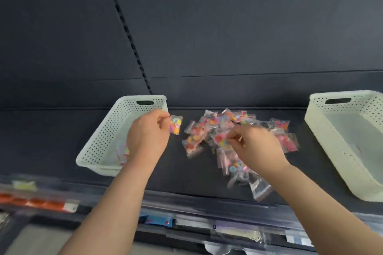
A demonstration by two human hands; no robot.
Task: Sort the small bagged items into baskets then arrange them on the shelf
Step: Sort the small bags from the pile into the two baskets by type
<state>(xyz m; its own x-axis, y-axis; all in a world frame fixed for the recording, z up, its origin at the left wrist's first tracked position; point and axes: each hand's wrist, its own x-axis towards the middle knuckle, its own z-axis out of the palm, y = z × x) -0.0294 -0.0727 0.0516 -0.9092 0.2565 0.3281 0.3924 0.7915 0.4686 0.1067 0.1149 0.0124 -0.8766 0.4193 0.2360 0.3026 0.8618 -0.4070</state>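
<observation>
Small bagged items (209,128) are heaped on the shelf (176,174) beside a white basket (99,143). One bag (176,125) is pinched in the grip of the left hand (148,134) near its rim; another bag (220,137), in the heap, by the right hand (257,147).

No text can be read.

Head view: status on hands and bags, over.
Left hand pinches bag beside left basket. Right hand pinches second bag in pile. Nothing blocking.
</observation>
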